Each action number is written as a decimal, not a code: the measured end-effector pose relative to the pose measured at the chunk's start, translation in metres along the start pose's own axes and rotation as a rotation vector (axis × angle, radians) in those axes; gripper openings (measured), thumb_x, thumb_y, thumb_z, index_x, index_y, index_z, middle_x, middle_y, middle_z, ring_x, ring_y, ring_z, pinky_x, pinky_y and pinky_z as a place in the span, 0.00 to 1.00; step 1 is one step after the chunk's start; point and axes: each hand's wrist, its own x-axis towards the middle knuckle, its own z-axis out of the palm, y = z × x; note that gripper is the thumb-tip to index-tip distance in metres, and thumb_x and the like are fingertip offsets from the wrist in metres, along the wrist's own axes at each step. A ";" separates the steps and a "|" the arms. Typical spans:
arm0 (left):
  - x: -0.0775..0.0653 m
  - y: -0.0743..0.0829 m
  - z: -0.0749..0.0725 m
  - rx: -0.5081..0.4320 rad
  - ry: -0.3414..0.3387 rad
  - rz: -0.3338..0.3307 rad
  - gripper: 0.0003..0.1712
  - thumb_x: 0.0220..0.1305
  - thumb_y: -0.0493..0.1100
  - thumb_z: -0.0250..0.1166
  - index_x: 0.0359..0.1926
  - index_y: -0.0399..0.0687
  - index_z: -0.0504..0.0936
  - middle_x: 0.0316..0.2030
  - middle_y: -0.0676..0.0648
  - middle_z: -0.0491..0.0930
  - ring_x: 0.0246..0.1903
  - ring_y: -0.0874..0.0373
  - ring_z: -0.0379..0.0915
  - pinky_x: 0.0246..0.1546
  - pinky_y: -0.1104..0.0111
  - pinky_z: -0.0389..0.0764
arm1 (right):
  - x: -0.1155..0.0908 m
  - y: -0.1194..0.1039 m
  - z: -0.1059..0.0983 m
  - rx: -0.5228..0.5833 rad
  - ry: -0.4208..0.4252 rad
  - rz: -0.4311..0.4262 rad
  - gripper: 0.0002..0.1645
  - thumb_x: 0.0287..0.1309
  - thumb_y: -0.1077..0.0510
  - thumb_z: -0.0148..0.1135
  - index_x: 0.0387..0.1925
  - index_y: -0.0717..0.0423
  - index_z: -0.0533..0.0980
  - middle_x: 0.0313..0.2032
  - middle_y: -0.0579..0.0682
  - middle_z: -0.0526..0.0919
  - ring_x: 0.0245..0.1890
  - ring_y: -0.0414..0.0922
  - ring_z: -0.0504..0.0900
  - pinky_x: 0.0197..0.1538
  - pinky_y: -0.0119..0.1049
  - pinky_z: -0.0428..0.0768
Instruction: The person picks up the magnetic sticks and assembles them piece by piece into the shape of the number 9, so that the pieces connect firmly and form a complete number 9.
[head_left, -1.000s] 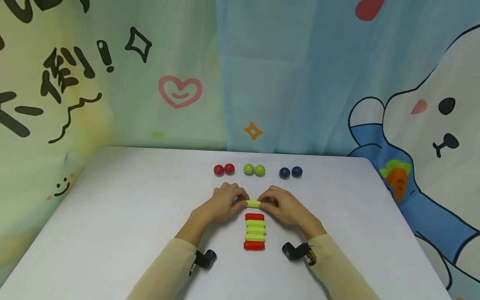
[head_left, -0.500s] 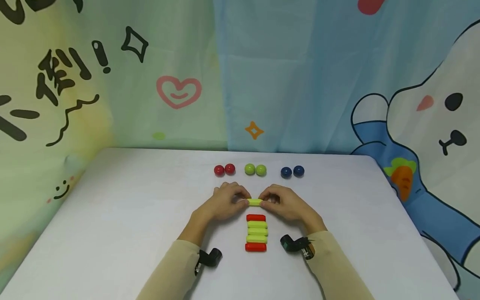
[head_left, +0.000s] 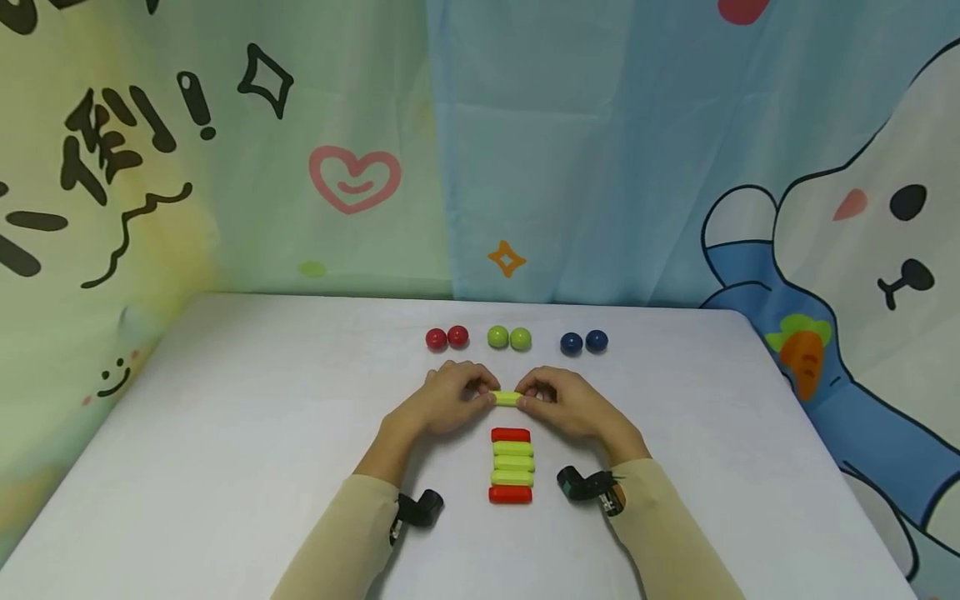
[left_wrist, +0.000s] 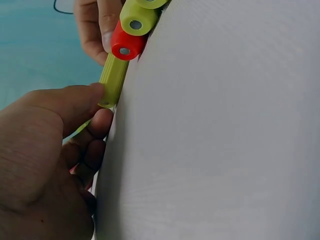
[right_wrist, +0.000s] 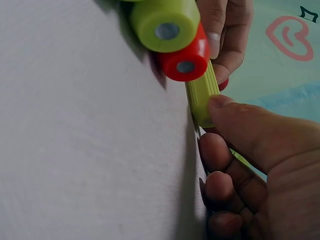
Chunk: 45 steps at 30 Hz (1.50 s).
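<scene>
A yellow-green ribbed magnetic rod lies crosswise between the two hands, low over or on the white table. My left hand pinches its left end between thumb and fingers. At the other end, the right hand does the same. Nearer the body is a row of rods side by side: a red rod, three yellow-green rods, then another red rod. Round metal discs show in the ends of the red rod and yellow-green rod in the right wrist view.
Beyond the hands, two red balls, two green balls and two blue balls stand in pairs along the back of the white table. A printed curtain hangs behind the far edge.
The held yellow-green rod has moved slightly away from the row, both hands going forward with it. The row and balls keep their arrangement; the head view has shifted a little.
</scene>
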 end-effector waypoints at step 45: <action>0.015 -0.004 0.004 0.015 0.084 0.040 0.09 0.67 0.46 0.70 0.47 0.58 0.85 0.36 0.57 0.78 0.41 0.60 0.71 0.47 0.56 0.62 | 0.011 0.004 0.001 -0.002 0.070 0.017 0.08 0.71 0.56 0.61 0.48 0.50 0.80 0.34 0.46 0.79 0.32 0.43 0.72 0.40 0.38 0.72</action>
